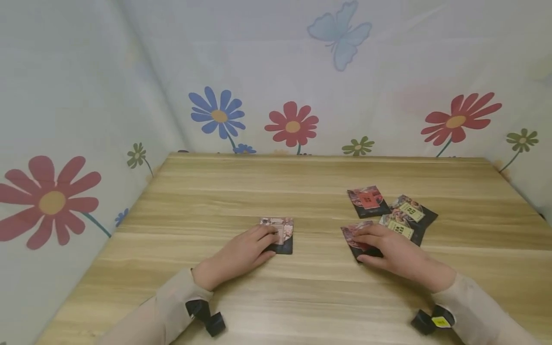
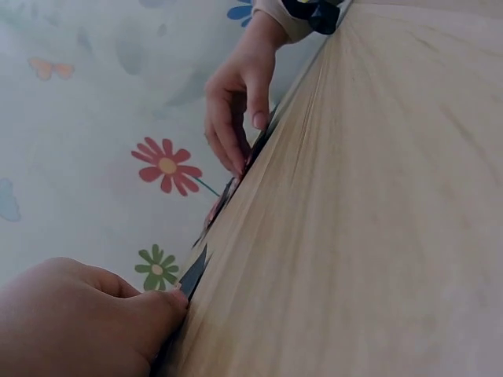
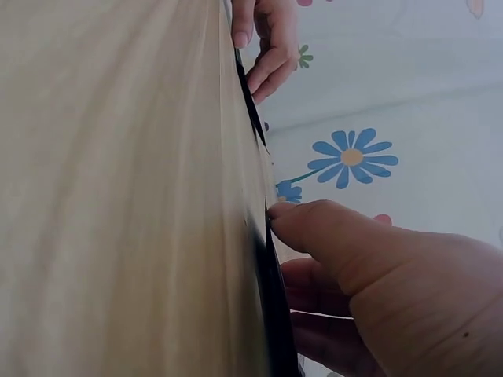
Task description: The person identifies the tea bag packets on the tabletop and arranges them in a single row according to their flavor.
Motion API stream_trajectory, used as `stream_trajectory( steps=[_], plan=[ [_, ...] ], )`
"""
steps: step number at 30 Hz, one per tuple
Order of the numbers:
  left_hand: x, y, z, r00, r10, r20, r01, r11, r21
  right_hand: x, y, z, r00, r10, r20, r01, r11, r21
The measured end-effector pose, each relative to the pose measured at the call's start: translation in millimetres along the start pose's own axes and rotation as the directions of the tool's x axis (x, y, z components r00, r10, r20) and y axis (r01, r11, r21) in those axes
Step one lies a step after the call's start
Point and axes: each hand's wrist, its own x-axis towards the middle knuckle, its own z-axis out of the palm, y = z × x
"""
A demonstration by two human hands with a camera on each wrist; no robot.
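Note:
My left hand [image 1: 247, 251] grips a flat printed food packet [image 1: 284, 247], black at its near end with a pink floral-looking print and pale label. Its fingers lie over the left part, the thumb at the near edge. In the left wrist view that packet's dark corner [image 2: 193, 273] shows beyond the thumb. To the right, my right hand [image 1: 392, 249] holds a red-and-black packet [image 1: 348, 234] between thumb and fingers, covering most of it. The right wrist view shows the thumb at this packet's dark edge [image 3: 271, 290].
Behind the right hand lies a packet with a red label [image 1: 369, 200]. Beside it, two packets with yellow labels [image 1: 412, 211] overlap. They lie on a wood-grain table [image 1: 302, 297], bordered by a flower-printed cloth [image 1: 258, 57] at the back and sides.

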Motion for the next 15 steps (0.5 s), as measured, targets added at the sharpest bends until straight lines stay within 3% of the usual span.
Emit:
stream_trajectory(
  steps=[15],
  plan=[
    [0.9,0.1,1.8,1.0,-0.012,-0.019,0.012,1.0,-0.007,5.5,-2.5,-4.6,0.998,-0.024,0.053,0.024,1.0,-0.001]
  ],
)
